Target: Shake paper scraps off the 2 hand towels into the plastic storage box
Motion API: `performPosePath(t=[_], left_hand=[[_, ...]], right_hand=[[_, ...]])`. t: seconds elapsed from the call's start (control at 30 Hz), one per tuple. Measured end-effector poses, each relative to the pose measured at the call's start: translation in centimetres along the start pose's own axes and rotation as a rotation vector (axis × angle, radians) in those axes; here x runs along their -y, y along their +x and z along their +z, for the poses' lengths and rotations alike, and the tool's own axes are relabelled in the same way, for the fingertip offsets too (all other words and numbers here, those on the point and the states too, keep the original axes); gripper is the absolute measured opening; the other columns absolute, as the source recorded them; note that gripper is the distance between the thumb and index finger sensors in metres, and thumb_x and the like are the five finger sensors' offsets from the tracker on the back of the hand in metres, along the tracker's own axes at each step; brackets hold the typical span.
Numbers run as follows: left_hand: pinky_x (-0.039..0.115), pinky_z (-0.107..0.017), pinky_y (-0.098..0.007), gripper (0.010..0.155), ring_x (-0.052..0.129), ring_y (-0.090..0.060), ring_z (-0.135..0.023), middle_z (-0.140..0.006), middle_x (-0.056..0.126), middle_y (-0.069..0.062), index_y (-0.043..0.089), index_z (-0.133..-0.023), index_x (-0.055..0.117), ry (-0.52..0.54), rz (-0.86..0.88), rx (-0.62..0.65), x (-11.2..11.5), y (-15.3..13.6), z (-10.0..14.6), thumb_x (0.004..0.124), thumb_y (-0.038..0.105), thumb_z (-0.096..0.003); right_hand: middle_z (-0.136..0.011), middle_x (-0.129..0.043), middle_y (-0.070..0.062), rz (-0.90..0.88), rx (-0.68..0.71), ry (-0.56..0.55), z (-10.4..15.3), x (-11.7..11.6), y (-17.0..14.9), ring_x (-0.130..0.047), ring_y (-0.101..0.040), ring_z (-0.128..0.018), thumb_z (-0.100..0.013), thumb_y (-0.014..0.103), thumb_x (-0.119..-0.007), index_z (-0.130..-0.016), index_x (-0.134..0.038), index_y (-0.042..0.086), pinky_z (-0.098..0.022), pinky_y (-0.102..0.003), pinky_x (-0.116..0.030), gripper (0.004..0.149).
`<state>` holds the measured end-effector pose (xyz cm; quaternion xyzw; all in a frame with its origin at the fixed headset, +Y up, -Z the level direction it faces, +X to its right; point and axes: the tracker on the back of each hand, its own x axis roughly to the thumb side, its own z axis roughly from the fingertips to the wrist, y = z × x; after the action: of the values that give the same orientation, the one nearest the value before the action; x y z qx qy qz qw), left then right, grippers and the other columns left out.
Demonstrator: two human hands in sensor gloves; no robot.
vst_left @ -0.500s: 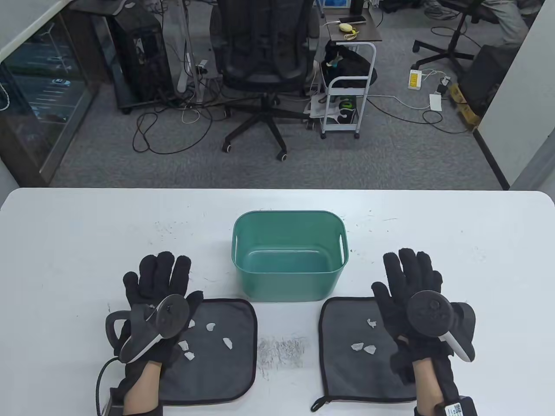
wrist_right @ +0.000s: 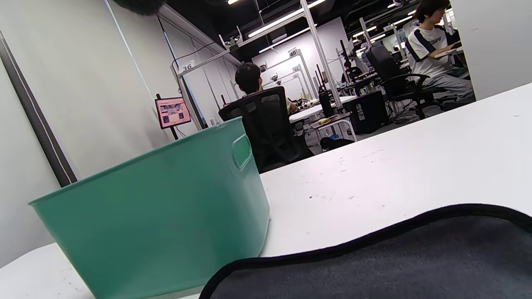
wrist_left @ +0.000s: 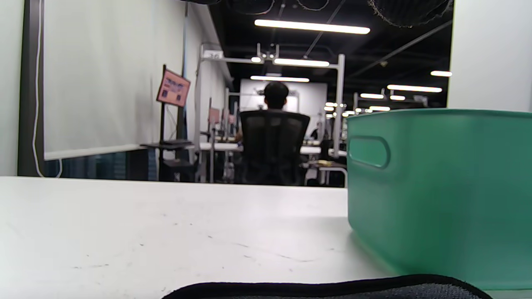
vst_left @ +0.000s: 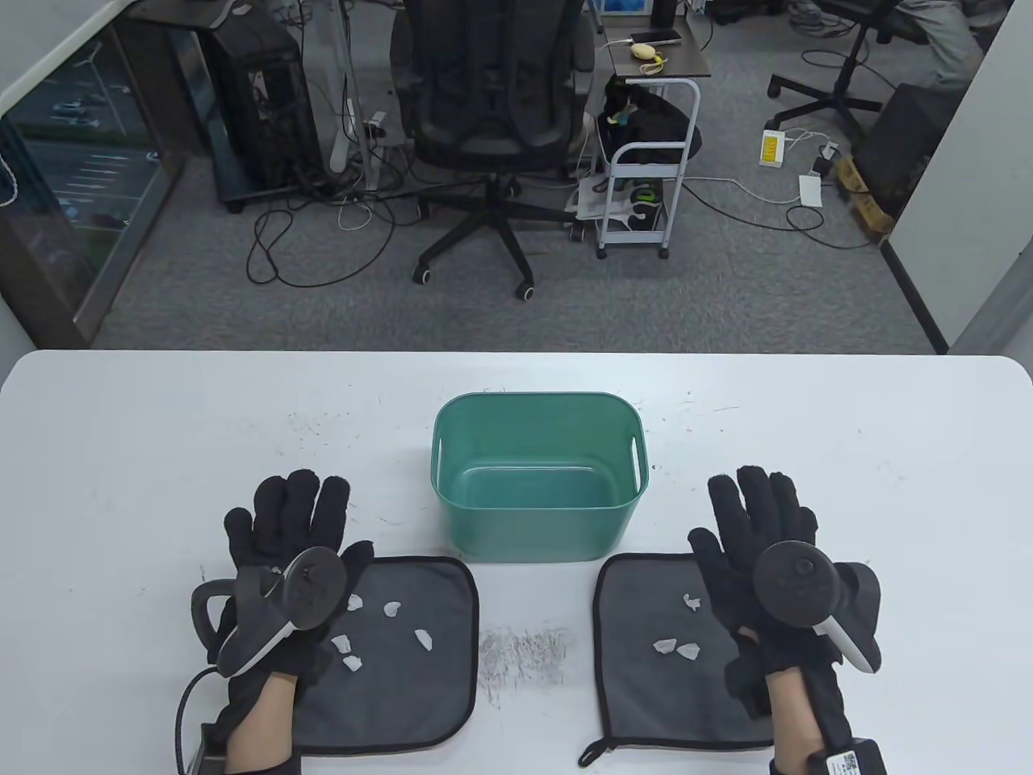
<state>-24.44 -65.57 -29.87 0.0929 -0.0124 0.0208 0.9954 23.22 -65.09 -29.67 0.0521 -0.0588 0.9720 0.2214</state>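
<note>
Two dark grey hand towels with black edging lie flat near the table's front edge. The left towel (vst_left: 403, 670) carries several white paper scraps (vst_left: 392, 608); the right towel (vst_left: 654, 686) carries three scraps (vst_left: 676, 648). A green plastic storage box (vst_left: 538, 472) stands between and behind them, with nothing inside that I can see. My left hand (vst_left: 286, 525) is over the left towel's left side, fingers straight and spread, holding nothing. My right hand (vst_left: 763, 517) is over the right towel's right side, fingers also straight. In the wrist views the box (wrist_left: 440, 191) (wrist_right: 158, 216) stands just beyond each towel edge (wrist_left: 332, 288) (wrist_right: 374, 257).
The white table (vst_left: 161, 436) shows small dark specks and a grey scuffed patch (vst_left: 524, 650) between the towels. Beyond the far edge are an office chair (vst_left: 484, 121), a small white cart (vst_left: 646, 161) and floor cables.
Both hands have drifted slightly toward the front edge of the table, with fingers still spread. Towels, scraps and box have not moved.
</note>
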Motion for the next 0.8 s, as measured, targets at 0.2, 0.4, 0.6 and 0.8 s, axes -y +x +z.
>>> performPosePath(t=[0.2,0.4,0.6,0.8], left_hand=[[0.035,-0.077,-0.074,0.077,0.036,-0.045,-0.117,-0.128,0.038,-0.011,0.033,-0.118,0.035,-0.018,0.005,-0.011,0.1,-0.4,-0.1,0.061,0.064,-0.0519],[0.041,-0.079,-0.071,0.079,0.040,-0.045,-0.116,-0.128,0.040,-0.012,0.031,-0.118,0.034,-0.077,0.008,-0.077,0.6,-1.9,-0.4,0.063,0.063,-0.0521],[0.044,-0.079,-0.068,0.081,0.044,-0.046,-0.114,-0.127,0.041,-0.015,0.027,-0.118,0.033,-0.177,0.027,-0.140,1.9,-3.0,-0.7,0.064,0.063,-0.0525],[0.041,-0.079,-0.070,0.080,0.045,-0.045,-0.114,-0.126,0.043,-0.014,0.027,-0.118,0.035,-0.274,-0.017,-0.222,4.1,-4.6,-0.4,0.065,0.062,-0.0525]], right_hand=[[-0.119,-0.034,-0.011,0.004,-0.002,0.015,-0.1,-0.4,0.1,-0.030,-0.047,-0.108,-0.053,0.052,-0.067,-0.110,-0.048,0.025,-0.073,-0.069,-0.030,0.066],[-0.118,-0.043,-0.012,0.012,0.006,0.045,0.0,-1.1,1.0,-0.038,-0.048,-0.107,-0.053,0.052,-0.067,-0.110,-0.048,0.023,-0.073,-0.068,-0.036,0.067],[-0.117,-0.046,-0.014,-0.064,0.070,0.155,0.4,-3.3,4.2,-0.047,-0.048,-0.104,-0.054,0.052,-0.067,-0.110,-0.047,0.021,-0.072,-0.065,-0.043,0.068],[-0.115,-0.050,-0.015,-0.015,0.123,0.324,0.4,-7.8,9.0,-0.053,-0.047,-0.102,-0.054,0.052,-0.066,-0.110,-0.047,0.020,-0.072,-0.063,-0.047,0.068]])
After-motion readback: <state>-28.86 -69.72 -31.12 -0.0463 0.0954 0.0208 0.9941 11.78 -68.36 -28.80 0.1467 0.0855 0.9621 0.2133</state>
